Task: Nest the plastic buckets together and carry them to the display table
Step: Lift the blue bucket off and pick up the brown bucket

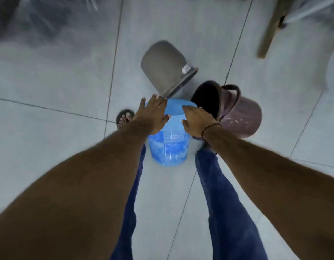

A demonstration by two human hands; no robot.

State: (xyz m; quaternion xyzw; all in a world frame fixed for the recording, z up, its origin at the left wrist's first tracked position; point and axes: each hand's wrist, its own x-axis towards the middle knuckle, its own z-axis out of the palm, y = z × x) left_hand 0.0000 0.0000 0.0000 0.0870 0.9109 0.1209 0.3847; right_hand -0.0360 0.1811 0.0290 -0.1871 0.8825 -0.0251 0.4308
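1. Both bare forearms fill the lower half of the view, reaching forward and down from the two bottom corners and drawing together over the buckets; the legs in blue jeans (226,194) stand between them.
2. Pale floor tiles (59,76) with dark grout lines lie under everything. A wooden furniture leg (271,29) slants in at the upper right, and blurred plastic-wrapped goods sit in the upper left corner.
3. Directly between the feet sits the blue bucket (170,145), its patterned side toward the camera and its plain flat blue end up by the hands.
4. Just right of it and touching it, the maroon bucket (241,117) lies on its side, dark mouth facing left toward the blue one, handle arched over its top.
5. Beyond the blue bucket, the grey bucket (166,66) is tipped over with its base pointing up-left and its rim near the left fingertips.
6. On the blue bucket's upper left edge, the left hand (153,115) lies palm down with fingers spread and straight, not closed round anything.
7. On the upper right edge, the right hand (196,121) curls loosely against the bucket's wall, a dark thread (209,128) on the wrist; whether it truly grips, I cannot tell.
8. A sandalled foot (125,118) shows left of the left wrist.
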